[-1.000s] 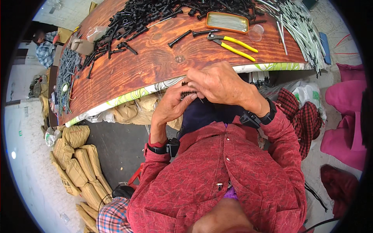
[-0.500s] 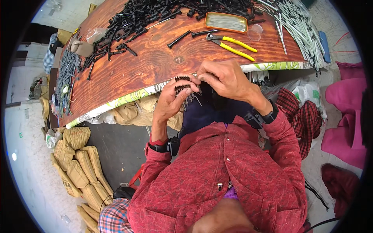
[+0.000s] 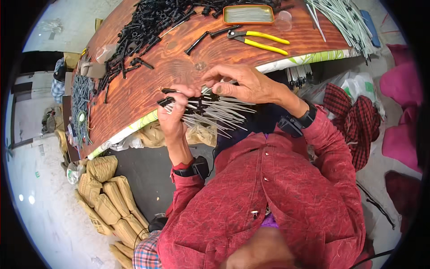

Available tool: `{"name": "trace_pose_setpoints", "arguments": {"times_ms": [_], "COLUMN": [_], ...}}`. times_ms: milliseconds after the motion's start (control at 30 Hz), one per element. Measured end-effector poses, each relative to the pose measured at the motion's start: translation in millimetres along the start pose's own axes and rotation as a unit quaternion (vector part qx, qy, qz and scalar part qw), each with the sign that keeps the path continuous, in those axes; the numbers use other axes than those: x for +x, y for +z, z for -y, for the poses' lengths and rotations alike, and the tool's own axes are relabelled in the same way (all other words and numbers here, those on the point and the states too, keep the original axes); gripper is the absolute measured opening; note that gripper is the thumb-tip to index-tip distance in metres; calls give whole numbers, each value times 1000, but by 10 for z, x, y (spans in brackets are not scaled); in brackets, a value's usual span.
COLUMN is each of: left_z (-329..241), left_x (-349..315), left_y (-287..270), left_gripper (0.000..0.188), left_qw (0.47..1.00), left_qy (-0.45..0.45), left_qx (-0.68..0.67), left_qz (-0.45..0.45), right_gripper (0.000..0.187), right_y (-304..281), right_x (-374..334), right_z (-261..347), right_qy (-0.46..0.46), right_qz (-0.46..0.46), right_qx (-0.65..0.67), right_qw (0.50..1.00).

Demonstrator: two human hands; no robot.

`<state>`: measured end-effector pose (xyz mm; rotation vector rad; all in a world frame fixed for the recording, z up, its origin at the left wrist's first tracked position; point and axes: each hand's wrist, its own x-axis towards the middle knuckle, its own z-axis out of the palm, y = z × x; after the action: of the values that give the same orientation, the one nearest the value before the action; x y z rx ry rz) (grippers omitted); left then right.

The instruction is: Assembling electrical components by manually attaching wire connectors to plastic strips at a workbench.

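A bundle of thin pale rods with black ends [image 3: 221,112] fans out to the right from my left hand [image 3: 171,114]. My left hand is closed around the black ends, and some of them stick out past its fingers on the left. Over the top of the bundle arches my right hand [image 3: 246,85], its fingers apart from the thumb and their tips close to those of my left hand. Whether the right fingertips touch the rods I cannot make out. Both hands are just off the front edge of the wooden table [image 3: 148,96].
Black plastic parts [image 3: 150,22] are heaped at the back, near an orange-rimmed tin [image 3: 224,16] of thin wires. Yellow-handled pliers [image 3: 264,41] lie before it. More pale rods [image 3: 342,27] are piled right, grey parts [image 3: 82,96] left. Brown paper sacks [image 3: 105,197] lie on the floor.
The bundle has swung into fuller view, its rods now fanned to the right. My left hand has moved left, and my right hand has come left and loosened from its pinch.
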<state>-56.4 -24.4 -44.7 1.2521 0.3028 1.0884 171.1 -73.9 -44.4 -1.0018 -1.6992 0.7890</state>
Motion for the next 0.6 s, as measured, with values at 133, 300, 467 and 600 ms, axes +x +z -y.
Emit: {"name": "trace_pose_setpoints", "arguments": {"times_ms": [133,300,467,600], "left_z": [29,40,68,78], "left_x": [-63,-152,-221,-282], "left_y": [35,23,49,64], "left_gripper": [11,13,13,12], "left_qw": [996,999,997,993], "left_qy": [21,-18,-64,-91], "left_qx": [-84,-44,14,33], "left_qz": [-8,13,35,69], "right_gripper": [32,31,17,11], "right_y": [119,233,383,493], "right_x": [-67,-255,-412,-525], "right_z": [-62,-79,-18,0], "right_qy": [59,7,-7,7], "right_qz": [89,103,85,95], "right_qx": [115,12,-145,-195], "right_qw": [988,995,986,976]}}
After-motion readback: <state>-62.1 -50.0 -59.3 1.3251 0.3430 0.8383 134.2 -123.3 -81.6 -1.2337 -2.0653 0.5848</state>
